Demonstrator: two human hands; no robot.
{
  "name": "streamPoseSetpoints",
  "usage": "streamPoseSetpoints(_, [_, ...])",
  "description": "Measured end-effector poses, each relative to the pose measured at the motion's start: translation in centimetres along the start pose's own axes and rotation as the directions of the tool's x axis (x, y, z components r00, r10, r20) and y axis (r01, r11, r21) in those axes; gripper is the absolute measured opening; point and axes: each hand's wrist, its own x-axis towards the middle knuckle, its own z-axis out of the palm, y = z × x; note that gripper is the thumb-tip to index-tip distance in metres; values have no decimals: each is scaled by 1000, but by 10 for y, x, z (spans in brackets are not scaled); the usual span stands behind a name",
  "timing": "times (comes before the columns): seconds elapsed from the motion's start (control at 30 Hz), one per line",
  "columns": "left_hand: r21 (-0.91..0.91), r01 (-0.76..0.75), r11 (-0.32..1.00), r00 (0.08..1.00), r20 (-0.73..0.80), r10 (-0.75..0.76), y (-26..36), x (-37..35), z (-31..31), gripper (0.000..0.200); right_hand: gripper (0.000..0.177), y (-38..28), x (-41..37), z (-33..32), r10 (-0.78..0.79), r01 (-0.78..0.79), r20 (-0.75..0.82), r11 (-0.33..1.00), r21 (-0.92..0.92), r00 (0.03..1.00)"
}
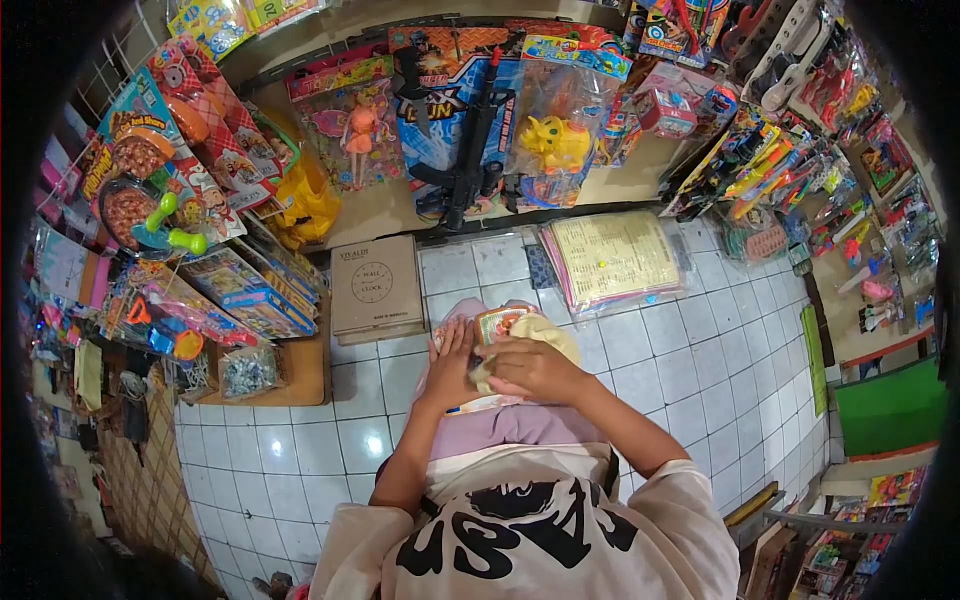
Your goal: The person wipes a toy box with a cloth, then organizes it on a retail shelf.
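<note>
On my lap lies a flat, colourful item [493, 322] with an orange and white border, mostly covered by my hands; I cannot make out its kind. My left hand [452, 358] lies along its left side, fingers stretched out and pressing down flat. A pale yellow cloth [553, 337] is bunched over the item's right part. My right hand [535, 368] has its fingers curled over the cloth, close beside my left hand. Something dark shows between the two hands, too small to name.
A wall clock box [376, 290] lies on the tiled floor ahead to the left. Ahead to the right is a plastic-wrapped paper stack [612, 262]. A toy gun [470, 150] and other packaged toys hang in front. A wooden stand [300, 370] is at left.
</note>
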Motion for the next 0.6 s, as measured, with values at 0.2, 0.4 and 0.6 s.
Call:
streamPoseSetpoints(0.2, [-18, 22, 1000, 1000, -19, -22, 10, -3, -9, 128, 16, 43, 33, -29, 341, -294, -197, 927, 234, 919])
streamPoseSetpoints(0.4, [22, 5, 1000, 1000, -5, -5, 1, -1, -2, 128, 27, 52, 25, 16, 432, -436, -89, 900, -28, 898])
streamPoseSetpoints(0.6, [15, 26, 1000, 1000, 4, -26, 7, 0, -11, 127, 27, 50, 22, 14, 457, -453, -126, 890, 56, 881])
